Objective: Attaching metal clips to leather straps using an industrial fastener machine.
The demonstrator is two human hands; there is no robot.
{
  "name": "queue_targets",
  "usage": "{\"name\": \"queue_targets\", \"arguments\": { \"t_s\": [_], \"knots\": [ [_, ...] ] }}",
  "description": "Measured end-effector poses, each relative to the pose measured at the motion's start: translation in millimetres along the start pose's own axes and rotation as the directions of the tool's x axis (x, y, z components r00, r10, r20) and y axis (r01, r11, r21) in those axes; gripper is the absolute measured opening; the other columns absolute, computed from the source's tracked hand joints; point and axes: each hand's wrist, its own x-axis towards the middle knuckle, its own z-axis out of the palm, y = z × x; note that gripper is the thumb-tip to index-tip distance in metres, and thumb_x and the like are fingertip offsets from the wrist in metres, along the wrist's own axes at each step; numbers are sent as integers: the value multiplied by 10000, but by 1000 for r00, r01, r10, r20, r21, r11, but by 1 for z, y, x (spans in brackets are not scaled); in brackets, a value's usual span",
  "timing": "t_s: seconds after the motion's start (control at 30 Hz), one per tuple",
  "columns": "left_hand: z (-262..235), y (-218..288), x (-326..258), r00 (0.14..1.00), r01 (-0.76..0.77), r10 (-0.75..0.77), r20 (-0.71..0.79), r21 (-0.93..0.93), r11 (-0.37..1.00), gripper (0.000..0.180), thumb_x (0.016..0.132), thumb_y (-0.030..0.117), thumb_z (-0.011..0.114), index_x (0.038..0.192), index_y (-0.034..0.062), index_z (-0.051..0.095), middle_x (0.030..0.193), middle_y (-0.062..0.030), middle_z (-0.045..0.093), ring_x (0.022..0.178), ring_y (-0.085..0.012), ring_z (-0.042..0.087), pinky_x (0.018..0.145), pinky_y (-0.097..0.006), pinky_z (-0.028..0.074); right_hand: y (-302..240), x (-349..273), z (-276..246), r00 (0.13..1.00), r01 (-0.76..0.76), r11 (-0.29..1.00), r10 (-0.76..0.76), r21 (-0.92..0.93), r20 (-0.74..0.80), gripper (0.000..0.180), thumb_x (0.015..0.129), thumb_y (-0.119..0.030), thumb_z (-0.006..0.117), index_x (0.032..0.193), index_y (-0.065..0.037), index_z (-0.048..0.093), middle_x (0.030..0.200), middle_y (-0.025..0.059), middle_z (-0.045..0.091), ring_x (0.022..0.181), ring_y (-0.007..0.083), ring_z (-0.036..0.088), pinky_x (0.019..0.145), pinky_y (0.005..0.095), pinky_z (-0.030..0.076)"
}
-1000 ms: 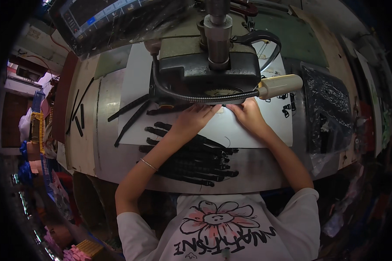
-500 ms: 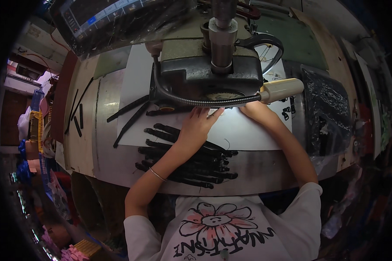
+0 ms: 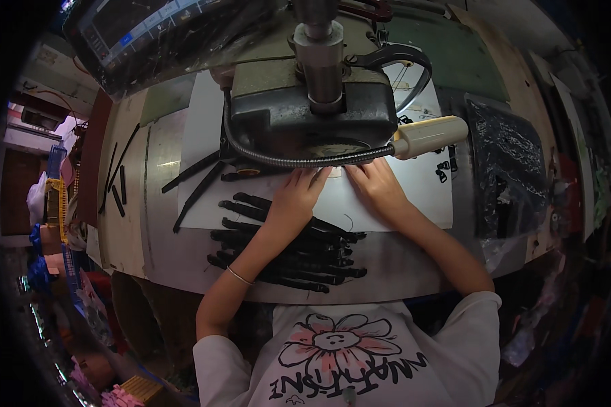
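The person's two hands meet at the lower front of the machine, and I read them as guiding something small there. The left hand [image 3: 296, 199] has its fingers close together and the right hand [image 3: 381, 190] stretches its fingers in from the other side, the two tips just apart; whether either pinches anything I cannot tell, since the machine hides the ends.

The table [image 3: 394, 271] carries everything, and from its middle towards the back looms the dark machine head [image 3: 305, 119]. A white sheet [image 3: 428, 183] spreads under the hands. The pile of black straps [image 3: 305, 261] lies near the table's front edge, beneath the left forearm, partly on that sheet. A pale lamp [image 3: 434, 136] sits just above the right hand; small black buckles [image 3: 442, 171] lie towards the table's right edge. Smallest, a pale piece [image 3: 336, 172] shows between the fingertips.

To do this well, I would say, both hands want to be level and light, tips out from under any moving part, wrists resting low, and the left forearm clear of the straps.
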Motion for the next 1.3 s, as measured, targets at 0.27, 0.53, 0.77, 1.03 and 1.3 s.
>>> {"name": "queue_targets", "arguments": {
  "t_s": [0.27, 0.53, 0.77, 1.03, 1.3],
  "knots": [
    [-3, -8, 3, 994, 18, -13, 106, -47, 999, 500, 718, -18, 481, 1213, 48, 495, 1142, -143, 514, 1057, -310, 509, 861, -366, 449, 1, 1, -1, 999, -6, 999, 7, -39, 35, 257, 723, -23, 547, 959, 79, 549, 991, 159, 520, 932, 289, 510, 801, 368, 423],
    [-2, -8, 3, 998, 0, 2, 59, -36, 999, 491, 721, -19, 479, 1207, 44, 495, 1142, -143, 518, 1063, -311, 510, 847, -367, 459, 1, -1, 1, 999, -30, 1000, 30, 1, 38, 277, 714, -12, 542, 978, 74, 544, 987, 163, 514, 954, 305, 503, 843, 392, 414],
    [5, -9, -1, 999, -20, 21, 48, -26, 999, 514, 714, -46, 469, 1217, 52, 496, 1102, -146, 525, 1012, -299, 538, 825, -367, 465, 4, -7, 4, 993, -88, 996, 88, -1, 78, 276, 729, -7, 572, 1004, 15, 569, 951, 163, 548, 890, 320, 531, 788, 389, 426],
    [1, -6, -2, 998, 4, -2, 57, -47, 999, 517, 714, -52, 478, 1216, 67, 507, 1100, -139, 534, 1004, -299, 543, 802, -361, 474, -3, -3, -3, 995, -94, 994, 91, 49, 46, 296, 703, 16, 541, 997, 47, 547, 950, 162, 507, 891, 311, 508, 791, 390, 428],
    [-1, -16, 5, 998, 66, -67, 6, -243, 968, 306, 763, 44, 549, 1066, 46, 593, 1067, -128, 547, 966, -301, 532, 807, -397, 444, 17, 6, -6, 969, -244, 931, 221, 271, 114, 189, 815, -57, 574, 997, -2, 574, 971, 178, 562, 885, 367, 516, 789, 414, 408]
  ]
}}
